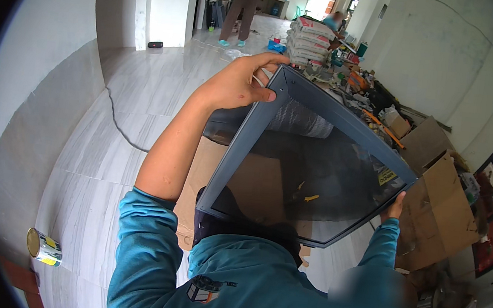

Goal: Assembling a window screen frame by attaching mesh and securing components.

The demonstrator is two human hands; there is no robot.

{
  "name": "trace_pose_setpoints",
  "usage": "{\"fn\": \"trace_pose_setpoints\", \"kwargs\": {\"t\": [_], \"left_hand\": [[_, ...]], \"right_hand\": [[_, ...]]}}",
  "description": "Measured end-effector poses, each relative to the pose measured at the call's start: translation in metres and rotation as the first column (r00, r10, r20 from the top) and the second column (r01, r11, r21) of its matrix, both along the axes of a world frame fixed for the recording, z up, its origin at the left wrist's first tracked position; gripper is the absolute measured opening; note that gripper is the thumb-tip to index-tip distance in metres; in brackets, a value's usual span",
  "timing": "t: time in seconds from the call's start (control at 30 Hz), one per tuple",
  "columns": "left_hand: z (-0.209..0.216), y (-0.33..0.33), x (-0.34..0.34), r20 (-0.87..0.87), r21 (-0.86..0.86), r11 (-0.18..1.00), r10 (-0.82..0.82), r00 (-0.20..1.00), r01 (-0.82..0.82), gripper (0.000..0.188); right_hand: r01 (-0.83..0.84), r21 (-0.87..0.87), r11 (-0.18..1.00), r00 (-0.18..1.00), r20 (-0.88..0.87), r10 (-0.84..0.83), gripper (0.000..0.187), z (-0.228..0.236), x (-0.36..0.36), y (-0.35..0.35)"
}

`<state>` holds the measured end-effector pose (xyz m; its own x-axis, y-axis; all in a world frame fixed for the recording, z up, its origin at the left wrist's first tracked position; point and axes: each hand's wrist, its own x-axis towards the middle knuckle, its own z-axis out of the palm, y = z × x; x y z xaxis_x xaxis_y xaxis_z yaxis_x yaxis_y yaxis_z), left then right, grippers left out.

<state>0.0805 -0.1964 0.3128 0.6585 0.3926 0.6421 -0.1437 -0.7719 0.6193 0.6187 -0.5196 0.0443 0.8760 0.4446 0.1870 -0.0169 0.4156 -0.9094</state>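
A window sash (347, 113) with a dark grey metal frame is tilted up in front of my body. Its dark pane (316, 173) is see-through; whether it is glass or mesh I cannot tell. My left hand (242, 84) is closed on the upper left corner, thumb on the near face and fingers over the far edge. At the right corner my right hand (396, 207) grips the frame, its fingers partly hidden behind it. Beneath the sash lies flattened cardboard (191, 196). Something wrapped in clear plastic (307, 121) shows through the pane.
Piled tools and scraps (356, 84) line the right wall, with cardboard boxes (439, 204) nearer me. Stacked sacks (312, 40) stand ahead; a person (242, 6) stands beyond. A paint can (44, 247) sits at lower left, and a cable (115, 119) crosses the tiles.
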Motion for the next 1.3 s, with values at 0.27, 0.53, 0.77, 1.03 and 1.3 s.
{"fn": "trace_pose_setpoints", "kwargs": {"t": [0.27,0.53,0.77,1.03,1.3], "left_hand": [[0.001,0.011,0.004,-0.052,-0.001,0.997,-0.071,0.996,0.071,0.071],[0.006,0.016,0.000,-0.054,-0.046,0.996,-0.073,0.996,0.071,0.072],[0.002,0.018,0.000,-0.073,-0.065,0.991,-0.124,0.990,0.119,0.077],[-0.031,0.012,0.059,0.579,-0.436,0.454,-0.519,0.629,0.777,0.042],[-0.049,0.041,0.088,0.471,-0.177,0.684,-0.572,0.671,0.707,0.037]], "right_hand": [[0.084,-0.020,0.996,0.993,-0.082,-0.085,0.080,0.002,-0.008,0.003],[0.086,-0.022,0.996,0.996,-0.023,-0.086,0.084,-0.012,0.008,0.005],[0.150,-0.052,0.987,0.987,-0.045,-0.153,0.081,-0.011,0.000,0.014],[0.184,-0.047,0.982,0.982,-0.030,-0.185,0.087,-0.011,-0.003,0.013],[0.175,0.017,0.985,0.984,-0.045,-0.174,0.082,-0.010,-0.015,0.018]]}}
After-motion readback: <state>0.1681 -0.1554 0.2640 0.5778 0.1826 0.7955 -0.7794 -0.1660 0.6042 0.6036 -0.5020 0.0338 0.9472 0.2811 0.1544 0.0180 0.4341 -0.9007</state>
